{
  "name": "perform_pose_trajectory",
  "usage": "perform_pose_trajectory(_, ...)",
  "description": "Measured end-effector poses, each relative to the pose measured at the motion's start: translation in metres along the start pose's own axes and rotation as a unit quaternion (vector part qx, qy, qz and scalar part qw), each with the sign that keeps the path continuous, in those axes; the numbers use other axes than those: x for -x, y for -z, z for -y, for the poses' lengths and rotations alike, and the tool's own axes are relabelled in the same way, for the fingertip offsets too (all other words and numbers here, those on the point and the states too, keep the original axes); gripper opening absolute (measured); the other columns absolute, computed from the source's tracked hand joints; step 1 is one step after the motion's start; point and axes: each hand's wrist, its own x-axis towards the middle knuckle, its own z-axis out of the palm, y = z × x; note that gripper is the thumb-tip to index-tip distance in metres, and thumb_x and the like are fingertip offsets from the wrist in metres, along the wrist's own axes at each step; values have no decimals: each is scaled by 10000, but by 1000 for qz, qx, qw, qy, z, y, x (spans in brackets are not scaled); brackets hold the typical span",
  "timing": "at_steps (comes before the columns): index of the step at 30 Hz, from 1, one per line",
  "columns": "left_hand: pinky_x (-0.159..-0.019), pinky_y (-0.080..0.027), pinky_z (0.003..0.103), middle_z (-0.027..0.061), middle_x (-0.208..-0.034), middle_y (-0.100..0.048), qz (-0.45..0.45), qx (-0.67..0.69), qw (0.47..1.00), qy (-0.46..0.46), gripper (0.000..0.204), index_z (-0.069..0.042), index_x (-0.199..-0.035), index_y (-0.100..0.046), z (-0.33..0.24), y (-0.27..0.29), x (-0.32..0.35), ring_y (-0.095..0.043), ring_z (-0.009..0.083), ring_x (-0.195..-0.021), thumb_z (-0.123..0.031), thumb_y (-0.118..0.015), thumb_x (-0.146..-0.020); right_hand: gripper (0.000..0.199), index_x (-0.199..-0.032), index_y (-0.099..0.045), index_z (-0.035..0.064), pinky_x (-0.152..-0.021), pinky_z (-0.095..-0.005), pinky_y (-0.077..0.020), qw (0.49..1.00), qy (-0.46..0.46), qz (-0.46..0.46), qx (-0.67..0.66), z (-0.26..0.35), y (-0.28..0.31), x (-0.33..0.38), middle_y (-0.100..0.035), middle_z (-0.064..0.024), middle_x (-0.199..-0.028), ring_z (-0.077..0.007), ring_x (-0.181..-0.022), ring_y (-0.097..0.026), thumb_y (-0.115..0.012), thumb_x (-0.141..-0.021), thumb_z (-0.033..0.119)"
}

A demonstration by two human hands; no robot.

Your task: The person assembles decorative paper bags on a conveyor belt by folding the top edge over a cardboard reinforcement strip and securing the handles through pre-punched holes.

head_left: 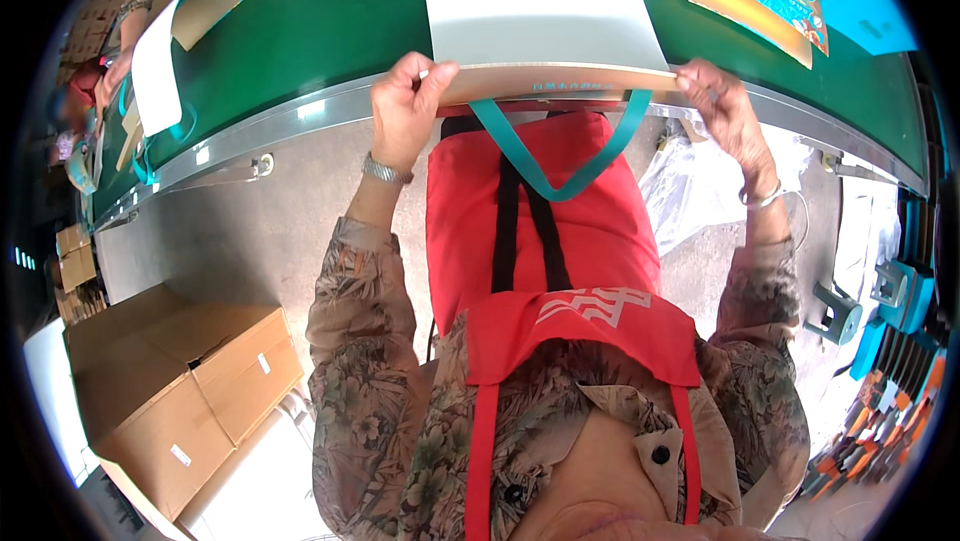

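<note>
A large white sheet (pixel 540 1) lies on the green tabletop (pixel 340 11), and its near edge ends in a tan strip (pixel 500 81) at the table's front. From this strip a teal ribbon handle (pixel 560 186) hangs in a loop over my red apron (pixel 600 231). My left hand (pixel 408 106) pinches the strip's left corner between thumb and fingers. At the opposite corner, my right hand (pixel 725 116) grips the edge in the same way. The sheet looks like the panel of a paper carrier bag; its underside is hidden.
Printed orange and blue panels (pixel 765 1) lie at the far right of the table. Curved white pieces with teal handles (pixel 155 81) sit at the left, near another person's arm (pixel 118 71). A cardboard box (pixel 190 371) stands lower left; a grey stool (pixel 835 316) is at right.
</note>
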Motion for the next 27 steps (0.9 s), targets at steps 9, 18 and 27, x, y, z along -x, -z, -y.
perform_pose_trajectory(9,-639,-536,439,195,-716,-678,168,-226,943,179,675,26,-737,-687,23,-8,-38,-685,319,-686,-614,-633,-945,421,-983,-729,31,-762,-264,-475,975,-194,103,-20,-17,1,-67,-656,14,-840,-102,-811,-588,-690,-972,450)
perform_pose_trajectory(18,-760,-559,480,188,-886,-732,185,-450,870,86,557,-25,-881,-731,5,-23,-38,-707,374,-897,-547,-567,-984,417,-1244,-690,153,-1014,-478,-489,878,-97,26,469,-1,-26,-69,-634,-59,-1343,-313,-1222,-602,-683,-925,422)
perform_pose_trajectory(27,-895,-542,507,144,-1275,-675,83,-568,819,-13,600,-54,-1144,-679,-22,-40,-24,-666,314,-1141,-598,-630,-894,903,-1551,-407,135,-1252,-554,-221,896,154,64,411,13,-117,-42,-350,-56,-1643,-281,-1534,-305,-648,-851,652)
